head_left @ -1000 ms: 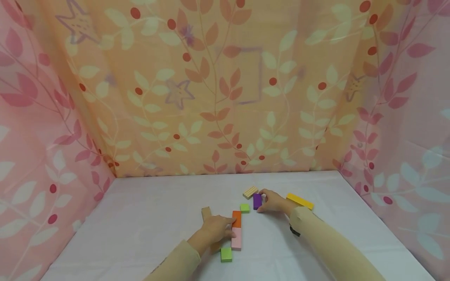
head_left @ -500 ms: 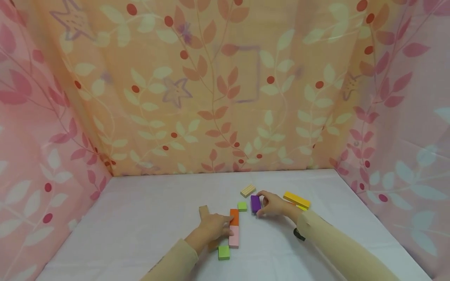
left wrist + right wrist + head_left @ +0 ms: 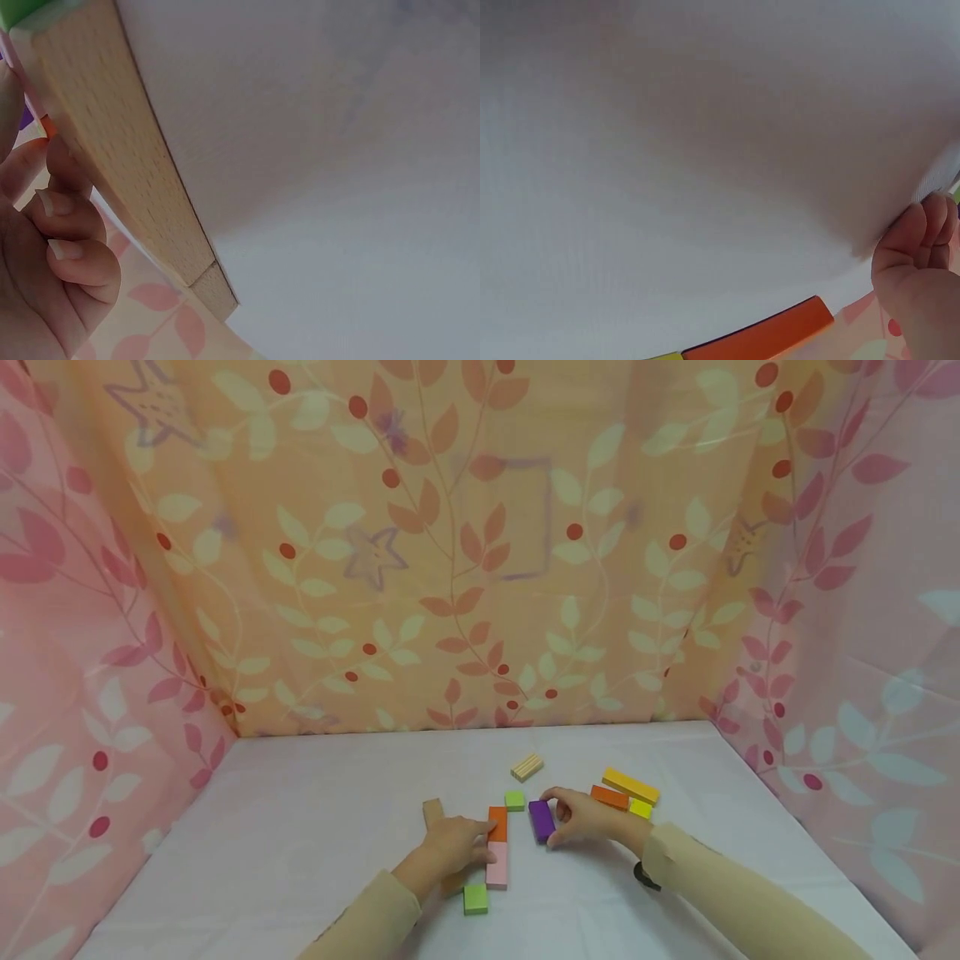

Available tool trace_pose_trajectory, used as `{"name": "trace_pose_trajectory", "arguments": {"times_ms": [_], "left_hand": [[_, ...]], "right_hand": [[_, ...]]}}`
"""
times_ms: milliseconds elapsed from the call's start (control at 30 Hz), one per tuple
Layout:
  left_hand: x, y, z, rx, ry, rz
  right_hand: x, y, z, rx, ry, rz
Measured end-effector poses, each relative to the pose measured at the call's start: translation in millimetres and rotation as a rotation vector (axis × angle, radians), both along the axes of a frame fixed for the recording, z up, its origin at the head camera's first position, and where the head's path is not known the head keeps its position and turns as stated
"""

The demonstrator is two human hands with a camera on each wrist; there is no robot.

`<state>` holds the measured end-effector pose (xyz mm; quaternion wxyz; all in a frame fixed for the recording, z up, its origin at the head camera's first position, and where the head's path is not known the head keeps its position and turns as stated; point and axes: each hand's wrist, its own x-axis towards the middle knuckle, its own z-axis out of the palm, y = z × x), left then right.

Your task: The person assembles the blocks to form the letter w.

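Note:
My right hand [image 3: 581,817] pinches a purple block [image 3: 542,821] between thumb and fingers, a little right of the centre column. In the right wrist view this block is mostly hidden behind the curled fingers [image 3: 911,232]. My left hand [image 3: 453,845] rests its index finger on an orange block [image 3: 498,823], its thumb near a pink block [image 3: 497,865] placed end to end with the orange one. Beneath and beside that hand runs a line of plain wooden blocks [image 3: 127,142]. Green blocks lie at the upper end [image 3: 514,800] and lower end [image 3: 476,899] of the column.
Behind the purple block lies a small bundle of pale wooden strips [image 3: 527,767]. Right of the right hand lie a long yellow-orange block [image 3: 631,786], another orange block [image 3: 610,797] and a bright yellow one [image 3: 640,809]. A patterned curtain [image 3: 450,610] borders the white table [image 3: 315,793].
The right hand has drawn the purple block nearer and turned it slightly, uncovering the orange and yellow blocks behind the forearm. The left hand stays at the orange and pink blocks.

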<state>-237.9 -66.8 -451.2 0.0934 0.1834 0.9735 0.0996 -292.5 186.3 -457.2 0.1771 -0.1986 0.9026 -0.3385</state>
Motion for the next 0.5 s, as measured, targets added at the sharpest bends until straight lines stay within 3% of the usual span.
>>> {"name": "trace_pose_trajectory", "arguments": {"times_ms": [300,500], "left_hand": [[1.5,0.4,2.5,0.014,-0.011,0.009],[1.0,0.9,3.1,0.003,-0.012,0.005]], "right_hand": [[-1.2,-2,-1.7,0.058,-0.048,0.017],[-8.0,3,-4.9,0.005,-0.081,0.013]]}}
